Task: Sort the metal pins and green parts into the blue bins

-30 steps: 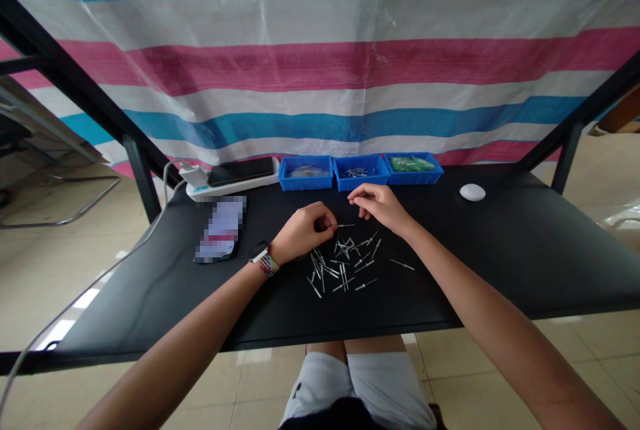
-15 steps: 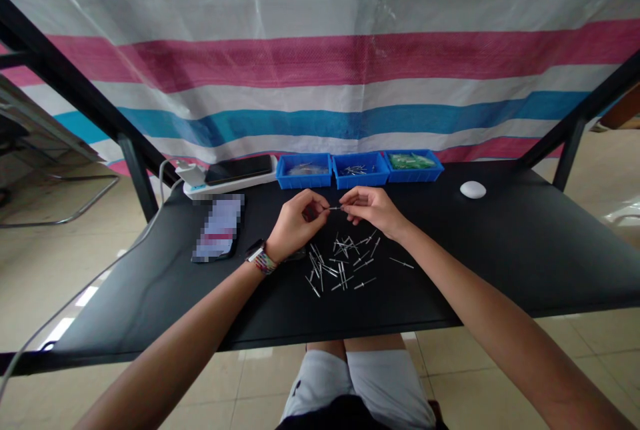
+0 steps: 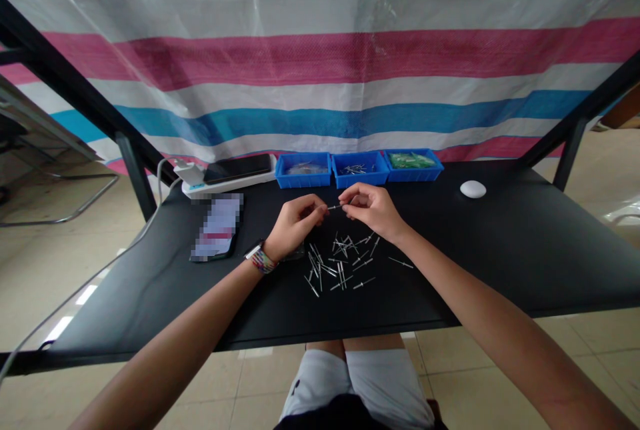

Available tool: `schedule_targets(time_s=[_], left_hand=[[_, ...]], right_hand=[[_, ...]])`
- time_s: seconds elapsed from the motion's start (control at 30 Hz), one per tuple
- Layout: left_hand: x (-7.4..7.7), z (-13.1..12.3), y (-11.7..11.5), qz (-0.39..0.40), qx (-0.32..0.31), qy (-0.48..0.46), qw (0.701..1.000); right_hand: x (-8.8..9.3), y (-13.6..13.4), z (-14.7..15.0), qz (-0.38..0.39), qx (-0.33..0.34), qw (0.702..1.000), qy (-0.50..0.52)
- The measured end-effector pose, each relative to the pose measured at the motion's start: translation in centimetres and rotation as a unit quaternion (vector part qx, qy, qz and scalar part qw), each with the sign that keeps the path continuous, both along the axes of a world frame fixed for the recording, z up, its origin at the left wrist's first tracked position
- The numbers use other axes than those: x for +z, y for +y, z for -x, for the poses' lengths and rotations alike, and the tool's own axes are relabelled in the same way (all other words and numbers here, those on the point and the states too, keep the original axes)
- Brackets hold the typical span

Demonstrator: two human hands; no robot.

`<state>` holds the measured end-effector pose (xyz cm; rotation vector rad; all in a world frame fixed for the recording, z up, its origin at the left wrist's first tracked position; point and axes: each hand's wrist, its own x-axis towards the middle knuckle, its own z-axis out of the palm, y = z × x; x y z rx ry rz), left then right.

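Note:
A thin silvery blind rivet (image 3: 334,207) spans the gap between my two hands, level above the black table. My left hand (image 3: 299,220) pinches its left end between thumb and fingers. At the other end, my right hand (image 3: 373,209) has its fingertips closed on the rivet. Below them, several loose blind rivets (image 3: 343,267) lie scattered on the table, pointing different ways. Just behind my hands stands a blue bin (image 3: 360,181) with more rivets in it. Something clear, partly hidden, lies under my left wrist.
To either side of the rivet bin are a blue bin (image 3: 303,183) with clear pieces and a blue bin (image 3: 415,176) with green packets. A phone (image 3: 219,227), a white power strip (image 3: 235,185) with a dark phone on it, and a white mouse (image 3: 473,189) share the table (image 3: 500,250).
Both hands keep hold of the same rivet. My fingers have shifted slightly around its ends; the loose rivets and bins stay as they were.

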<state>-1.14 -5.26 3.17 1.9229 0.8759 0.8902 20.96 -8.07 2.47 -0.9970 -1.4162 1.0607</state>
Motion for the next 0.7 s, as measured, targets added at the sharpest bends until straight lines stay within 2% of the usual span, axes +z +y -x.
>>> schedule_targets(time_s=[0.23, 0.5, 0.7], left_hand=[[0.62, -0.29, -0.38, 0.026, 0.009, -0.038, 0.999], [0.05, -0.34, -0.01, 0.011, 0.028, -0.07, 0.997], [-0.07, -0.44, 0.09, 0.013, 0.032, -0.078, 0.996]], right_hand=[[0.25, -0.31, 0.24, -0.016, -0.012, 1.0, -0.009], [0.31, -0.26, 0.1, 0.068, 0.006, 0.997, 0.043], [-0.08, -0.01, 0.01, 0.081, -0.012, 0.995, 0.061]])
